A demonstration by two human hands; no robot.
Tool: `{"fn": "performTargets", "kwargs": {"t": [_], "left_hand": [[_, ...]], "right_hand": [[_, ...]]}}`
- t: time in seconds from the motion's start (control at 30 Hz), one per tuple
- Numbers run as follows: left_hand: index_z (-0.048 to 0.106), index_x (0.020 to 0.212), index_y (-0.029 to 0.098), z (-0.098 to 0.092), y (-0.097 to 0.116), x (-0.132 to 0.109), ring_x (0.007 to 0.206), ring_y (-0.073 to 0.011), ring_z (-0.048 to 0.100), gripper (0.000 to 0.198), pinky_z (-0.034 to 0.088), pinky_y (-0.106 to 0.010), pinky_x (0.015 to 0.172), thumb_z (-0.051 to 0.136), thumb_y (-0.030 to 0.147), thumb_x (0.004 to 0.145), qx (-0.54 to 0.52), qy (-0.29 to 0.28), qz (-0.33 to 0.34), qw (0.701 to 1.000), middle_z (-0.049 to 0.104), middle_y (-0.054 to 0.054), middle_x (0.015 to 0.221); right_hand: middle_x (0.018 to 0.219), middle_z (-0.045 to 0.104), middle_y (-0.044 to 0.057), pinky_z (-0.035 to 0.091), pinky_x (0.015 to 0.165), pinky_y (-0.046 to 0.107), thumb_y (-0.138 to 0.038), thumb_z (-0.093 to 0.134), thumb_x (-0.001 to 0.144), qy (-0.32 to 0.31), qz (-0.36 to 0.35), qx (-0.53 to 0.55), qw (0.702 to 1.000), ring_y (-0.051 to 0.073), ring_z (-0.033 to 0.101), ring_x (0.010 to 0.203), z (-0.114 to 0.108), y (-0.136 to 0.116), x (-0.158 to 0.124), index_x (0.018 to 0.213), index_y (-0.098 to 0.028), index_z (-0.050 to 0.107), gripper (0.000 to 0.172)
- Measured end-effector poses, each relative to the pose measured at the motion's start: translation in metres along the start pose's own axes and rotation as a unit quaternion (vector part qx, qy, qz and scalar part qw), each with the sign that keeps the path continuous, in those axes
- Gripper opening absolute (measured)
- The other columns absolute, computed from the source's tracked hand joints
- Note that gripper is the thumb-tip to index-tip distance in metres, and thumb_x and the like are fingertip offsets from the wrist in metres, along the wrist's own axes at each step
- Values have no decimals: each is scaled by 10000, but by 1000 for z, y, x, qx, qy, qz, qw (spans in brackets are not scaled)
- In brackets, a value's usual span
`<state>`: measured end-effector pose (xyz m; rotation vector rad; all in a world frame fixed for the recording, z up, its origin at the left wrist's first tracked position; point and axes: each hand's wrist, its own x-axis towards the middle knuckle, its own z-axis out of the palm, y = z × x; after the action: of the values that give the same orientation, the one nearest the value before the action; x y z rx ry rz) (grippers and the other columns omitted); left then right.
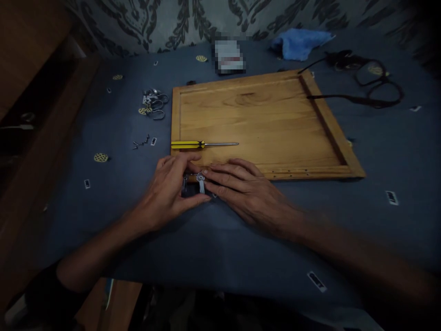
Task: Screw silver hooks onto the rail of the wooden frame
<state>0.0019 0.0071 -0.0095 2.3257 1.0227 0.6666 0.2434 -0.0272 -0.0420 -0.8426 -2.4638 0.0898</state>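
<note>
A metal cabinet hinge [200, 181] sits at the front left edge of a framed wooden panel [237, 112]. My left hand [172, 184] curls around the hinge from the left, thumb in front and index finger over the panel's edge. My right hand [244, 188] lies with its fingers stretched out along that same edge, its fingertips against the hinge's right side. Part of the hinge is hidden by my fingers. A screwdriver [203, 144] with a yellow and black handle rests on the panel just beyond both hands.
Several more metal hinges [155, 103] lie in a pile left of the panel, with several small screws [141, 142] nearer me. Behind the panel are a blurred box [229, 57] and a blue cloth [301, 43]. Eyeglasses [374, 85] overlap the panel's far right corner.
</note>
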Motion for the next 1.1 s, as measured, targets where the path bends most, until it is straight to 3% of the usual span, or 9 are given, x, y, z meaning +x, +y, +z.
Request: {"fn": "performTargets", "kwargs": {"t": [1.1], "left_hand": [[479,1326,258,-1,3,2,1159,-300,683,632,504,-528,1066,841,423,835,2,-10,-25,1000,720,-65,1145]], "right_hand": [[1444,693,100,462,1151,543,-125,524,1031,5,-2,42,999,271,555,1415,1,2,3,1480,-207,607,464]]}}
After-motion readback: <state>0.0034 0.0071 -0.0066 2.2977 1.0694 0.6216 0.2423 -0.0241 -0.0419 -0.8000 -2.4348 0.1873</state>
